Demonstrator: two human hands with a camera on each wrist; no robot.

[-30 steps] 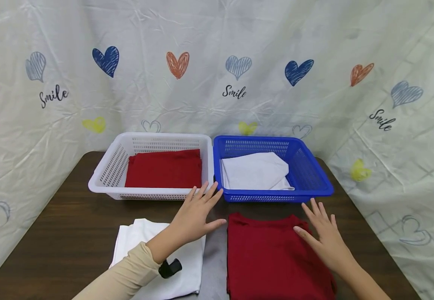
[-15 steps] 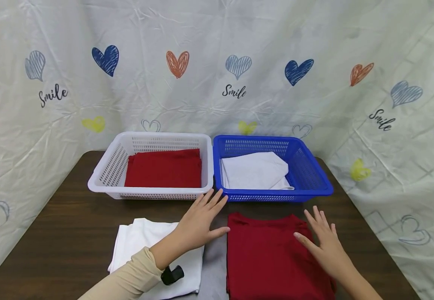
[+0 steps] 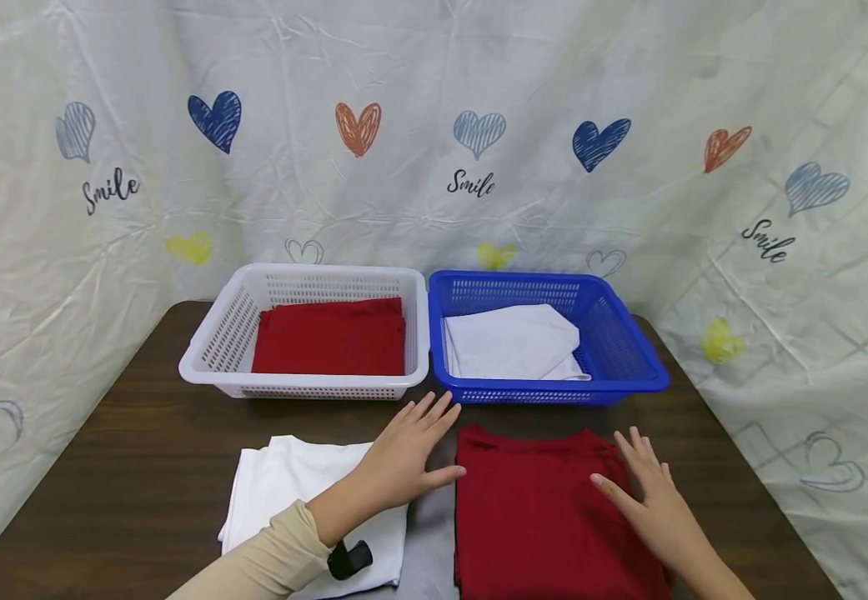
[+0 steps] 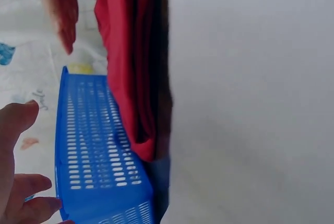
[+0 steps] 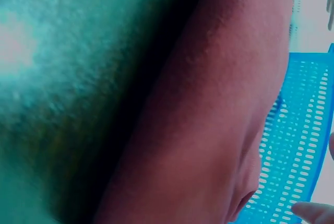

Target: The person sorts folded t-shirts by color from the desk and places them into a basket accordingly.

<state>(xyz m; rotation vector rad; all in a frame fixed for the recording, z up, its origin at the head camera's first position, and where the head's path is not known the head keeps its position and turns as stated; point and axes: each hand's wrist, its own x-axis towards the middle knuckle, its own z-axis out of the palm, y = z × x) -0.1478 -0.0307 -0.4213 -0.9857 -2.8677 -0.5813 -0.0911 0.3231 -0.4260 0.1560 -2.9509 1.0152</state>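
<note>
Where red garment [image 3: 534, 517] lies, right hand [image 3: 654, 502] hovers.

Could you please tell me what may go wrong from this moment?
The black wrist device on the left arm appears above the front white cloth; if lowered, it might disturb the folds.
The white basket holds red cloth and the blue basket white cloth, so matching by basket colour could mix them.
The right hand overlaps the front red cloth's edge in the head view; a careless sweep might unfold it.
</note>
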